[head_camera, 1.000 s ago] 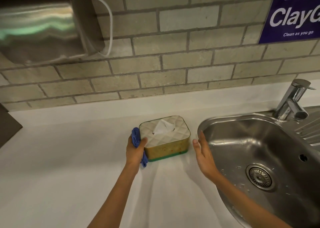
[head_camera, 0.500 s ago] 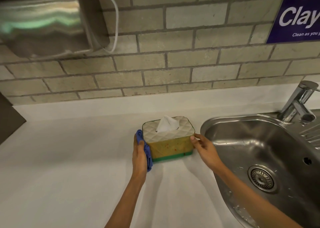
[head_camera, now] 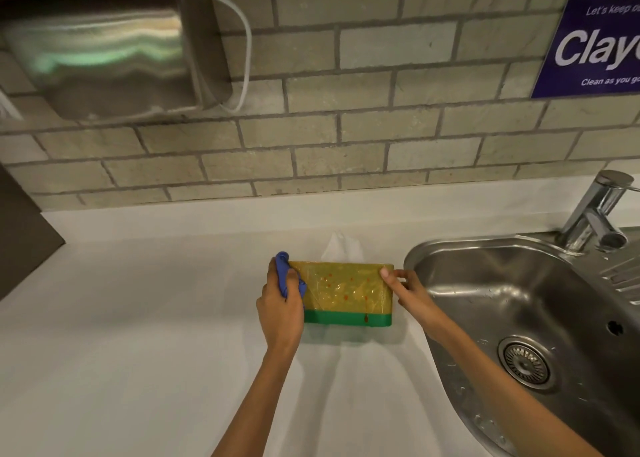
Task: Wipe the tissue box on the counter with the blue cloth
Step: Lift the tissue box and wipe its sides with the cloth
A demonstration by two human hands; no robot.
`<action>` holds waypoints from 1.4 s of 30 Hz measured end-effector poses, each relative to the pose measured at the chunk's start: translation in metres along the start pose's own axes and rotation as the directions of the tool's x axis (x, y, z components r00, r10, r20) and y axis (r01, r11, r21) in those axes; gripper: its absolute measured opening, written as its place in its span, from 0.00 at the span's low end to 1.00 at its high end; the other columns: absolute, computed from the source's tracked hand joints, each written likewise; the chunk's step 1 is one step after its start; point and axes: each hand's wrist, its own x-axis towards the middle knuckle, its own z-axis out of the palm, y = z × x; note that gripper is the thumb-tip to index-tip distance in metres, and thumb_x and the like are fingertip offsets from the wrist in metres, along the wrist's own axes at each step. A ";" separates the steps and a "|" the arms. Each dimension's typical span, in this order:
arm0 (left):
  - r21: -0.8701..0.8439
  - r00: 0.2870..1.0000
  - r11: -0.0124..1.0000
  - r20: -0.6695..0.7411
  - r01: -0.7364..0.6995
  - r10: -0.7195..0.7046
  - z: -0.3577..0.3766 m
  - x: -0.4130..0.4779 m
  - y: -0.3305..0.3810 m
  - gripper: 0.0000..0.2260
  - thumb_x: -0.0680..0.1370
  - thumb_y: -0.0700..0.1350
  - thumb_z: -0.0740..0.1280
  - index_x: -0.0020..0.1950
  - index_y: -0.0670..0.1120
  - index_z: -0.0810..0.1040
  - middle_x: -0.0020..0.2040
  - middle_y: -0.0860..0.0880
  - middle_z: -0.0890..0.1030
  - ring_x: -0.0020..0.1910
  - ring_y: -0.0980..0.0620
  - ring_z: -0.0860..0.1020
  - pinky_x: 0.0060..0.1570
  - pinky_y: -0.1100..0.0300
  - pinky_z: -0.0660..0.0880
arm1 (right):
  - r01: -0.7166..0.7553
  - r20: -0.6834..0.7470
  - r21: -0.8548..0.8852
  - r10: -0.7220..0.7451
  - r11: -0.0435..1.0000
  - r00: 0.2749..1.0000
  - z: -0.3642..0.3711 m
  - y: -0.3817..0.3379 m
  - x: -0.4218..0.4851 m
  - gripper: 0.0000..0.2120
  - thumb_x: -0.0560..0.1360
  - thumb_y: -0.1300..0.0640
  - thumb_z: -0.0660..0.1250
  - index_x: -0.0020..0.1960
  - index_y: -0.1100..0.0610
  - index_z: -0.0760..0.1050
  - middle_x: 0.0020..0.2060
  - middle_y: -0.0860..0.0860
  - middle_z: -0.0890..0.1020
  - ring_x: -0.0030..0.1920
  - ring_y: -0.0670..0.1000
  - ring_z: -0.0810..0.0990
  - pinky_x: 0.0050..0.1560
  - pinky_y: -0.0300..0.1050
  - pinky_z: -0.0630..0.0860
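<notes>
The tissue box (head_camera: pixel 346 292) is tipped back on the white counter (head_camera: pixel 138 335), so its yellow patterned front with red spots and a green bottom band faces me. A white tissue (head_camera: pixel 337 247) pokes out behind its top edge. My left hand (head_camera: pixel 278 309) is closed around the blue cloth (head_camera: pixel 283 273) and presses it against the box's left end. My right hand (head_camera: pixel 407 290) grips the box's upper right corner with thumb and fingers.
A steel sink (head_camera: pixel 519 318) with a drain lies right of the box, its tap (head_camera: pixel 595 210) at the back right. A brick wall rises behind the counter with a metal dispenser (head_camera: pixel 104 47) at upper left and a purple sign (head_camera: pixel 595 47) at upper right.
My right hand came in from beside the sink and took hold of the box's right end. The box has been tilted back, so its front now faces me instead of its quilted top.
</notes>
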 end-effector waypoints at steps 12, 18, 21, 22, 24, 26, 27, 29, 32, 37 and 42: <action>0.535 0.879 0.704 0.198 -0.467 0.433 0.019 -0.020 0.011 0.25 0.79 0.58 0.49 0.71 0.50 0.69 0.72 0.41 0.68 0.66 0.36 0.70 0.60 0.45 0.73 | -0.185 0.154 0.272 0.147 0.944 0.977 0.007 -0.006 0.020 0.34 0.66 0.40 0.65 0.63 0.62 0.71 0.59 0.59 0.79 0.56 0.55 0.79 0.52 0.47 0.77; 0.553 0.766 0.553 0.288 -0.624 0.575 0.003 -0.016 -0.015 0.23 0.76 0.54 0.57 0.69 0.49 0.73 0.69 0.38 0.72 0.63 0.35 0.73 0.57 0.45 0.75 | -0.178 0.158 0.232 0.144 0.956 0.977 0.006 -0.007 0.023 0.28 0.62 0.38 0.65 0.54 0.56 0.75 0.50 0.53 0.81 0.52 0.53 0.80 0.56 0.50 0.75; 0.531 0.862 0.693 0.167 -0.488 0.479 0.006 -0.013 -0.009 0.22 0.77 0.52 0.54 0.70 0.50 0.71 0.71 0.34 0.67 0.66 0.33 0.68 0.62 0.43 0.71 | -0.181 0.137 0.201 0.156 0.963 0.978 0.008 -0.005 0.025 0.33 0.66 0.39 0.65 0.61 0.60 0.73 0.53 0.56 0.81 0.56 0.56 0.79 0.58 0.52 0.74; 0.520 0.891 0.735 0.129 -0.435 0.436 0.011 -0.012 -0.003 0.21 0.78 0.52 0.54 0.70 0.51 0.71 0.71 0.33 0.66 0.67 0.33 0.67 0.62 0.42 0.71 | -0.185 0.129 0.202 0.161 0.962 0.978 0.009 -0.005 0.026 0.33 0.66 0.39 0.65 0.62 0.61 0.72 0.54 0.57 0.81 0.57 0.57 0.79 0.58 0.52 0.75; 0.515 0.913 0.765 0.094 -0.386 0.397 0.024 -0.008 0.009 0.19 0.78 0.50 0.56 0.69 0.51 0.72 0.71 0.33 0.67 0.67 0.32 0.67 0.60 0.41 0.71 | -0.196 0.115 0.208 0.175 0.958 0.978 0.011 -0.005 0.027 0.36 0.64 0.37 0.66 0.63 0.61 0.72 0.55 0.58 0.80 0.57 0.58 0.78 0.57 0.52 0.75; 0.542 0.896 0.730 0.111 -0.417 0.430 0.033 -0.008 0.016 0.19 0.77 0.48 0.59 0.68 0.52 0.73 0.69 0.34 0.70 0.65 0.32 0.69 0.57 0.41 0.73 | -0.201 0.107 0.211 0.182 0.956 0.977 0.012 -0.005 0.027 0.38 0.61 0.36 0.66 0.62 0.61 0.73 0.55 0.58 0.81 0.57 0.57 0.79 0.56 0.51 0.76; 0.557 0.874 0.693 0.140 -0.458 0.465 0.035 -0.011 0.016 0.19 0.77 0.48 0.60 0.68 0.52 0.73 0.69 0.34 0.71 0.65 0.32 0.71 0.55 0.41 0.74 | -0.201 0.106 0.214 0.181 0.956 0.978 0.012 -0.006 0.027 0.40 0.59 0.35 0.66 0.62 0.61 0.73 0.55 0.58 0.81 0.57 0.57 0.79 0.55 0.51 0.76; 0.569 0.802 0.595 0.223 -0.568 0.554 0.033 -0.016 0.008 0.19 0.77 0.50 0.59 0.67 0.51 0.74 0.67 0.35 0.73 0.64 0.32 0.72 0.55 0.43 0.76 | -0.198 0.106 0.218 0.179 0.955 0.978 0.012 -0.007 0.028 0.41 0.58 0.34 0.67 0.61 0.61 0.74 0.55 0.58 0.81 0.57 0.57 0.79 0.55 0.51 0.76; 0.541 0.716 0.505 0.301 -0.672 0.630 0.019 -0.013 -0.013 0.20 0.77 0.52 0.57 0.67 0.51 0.74 0.69 0.37 0.72 0.66 0.33 0.70 0.60 0.43 0.72 | -0.196 0.112 0.221 0.175 0.955 0.978 0.010 -0.007 0.031 0.36 0.64 0.37 0.67 0.62 0.62 0.73 0.56 0.59 0.81 0.55 0.57 0.80 0.50 0.48 0.78; 0.508 0.899 0.755 0.101 -0.414 0.425 0.022 0.002 -0.003 0.20 0.79 0.52 0.54 0.71 0.53 0.69 0.73 0.37 0.64 0.71 0.34 0.62 0.66 0.37 0.66 | -0.189 0.096 0.195 0.173 0.962 0.980 0.012 -0.005 0.036 0.34 0.67 0.39 0.66 0.64 0.61 0.71 0.58 0.58 0.80 0.56 0.56 0.79 0.52 0.47 0.76; 0.525 0.874 0.709 0.165 -0.471 0.458 0.042 -0.004 0.020 0.21 0.78 0.53 0.53 0.69 0.53 0.71 0.72 0.37 0.67 0.70 0.32 0.64 0.62 0.37 0.68 | -0.188 0.095 0.202 0.172 0.961 0.981 0.014 -0.009 0.034 0.39 0.61 0.35 0.68 0.62 0.61 0.72 0.54 0.56 0.82 0.54 0.54 0.80 0.48 0.45 0.78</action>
